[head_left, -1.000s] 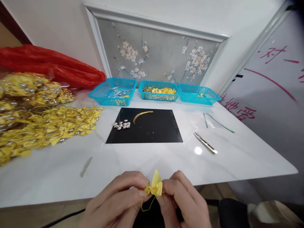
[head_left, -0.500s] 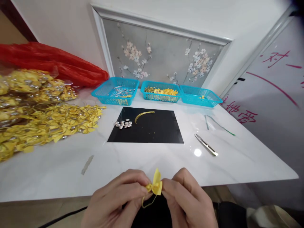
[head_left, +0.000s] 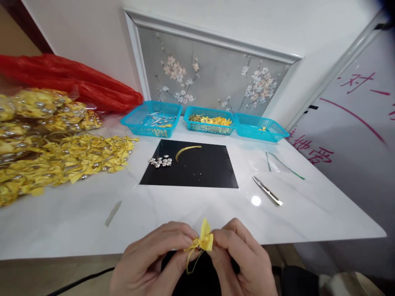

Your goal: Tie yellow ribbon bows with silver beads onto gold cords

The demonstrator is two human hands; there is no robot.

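Between my two hands, just off the table's front edge, is a yellow ribbon bow [head_left: 205, 238] with a thin gold cord [head_left: 189, 267] looping below it. My left hand [head_left: 157, 250] pinches the bow's left side between thumb and fingers. Closed on the right side of the same bow is my right hand [head_left: 242, 255]. A small dark spot shows under the knot, too small to make out. Beyond my hands lies a black mat [head_left: 203, 168], bearing silver beads [head_left: 162, 161] on its left and a bundle of gold cords [head_left: 187, 150].
Three blue baskets [head_left: 262, 133] line the wall, holding yellow bows and small parts. Thread snips [head_left: 268, 191] lie right of the mat, near green strips [head_left: 286, 166]. A heap of yellow bows with silver beads [head_left: 70, 160] and a red bag [head_left: 77, 84] fill the left side.
The bow has turned slightly in my fingers, and more of its left loop and the hanging cord show. Both hands stay pinched on it, a little closer together.
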